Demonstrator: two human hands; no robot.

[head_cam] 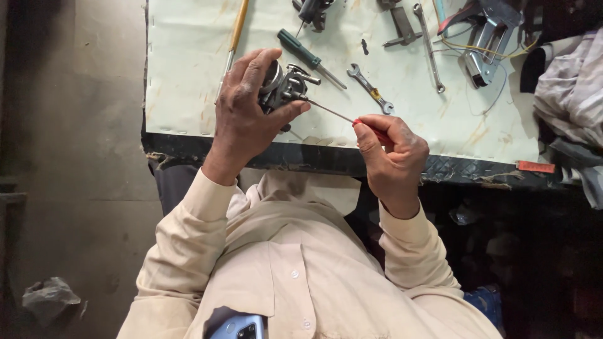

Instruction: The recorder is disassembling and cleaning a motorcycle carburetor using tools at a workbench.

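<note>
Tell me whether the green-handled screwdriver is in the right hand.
No: the right hand grips a thin red-handled screwdriver; the green-handled screwdriver lies on the table.

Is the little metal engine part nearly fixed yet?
Hard to say. Looks done: the metal part is off the bench and tools are laid out. In hand: the left hand grips it while the right hand works a thin red-handled screwdriver into it. Left: unclear; nothing shows it finished.

The screwdriver (pixel 370 129) at centre has a red handle; the part (pixel 284 88) beside it is silvery grey. Upper centre lies a second screwdriver (pixel 300 50) — dark green grip. The mat (pixel 188 69) is pale cream with faint orange streaks — the shirt (pixel 295 263) beige.
</note>
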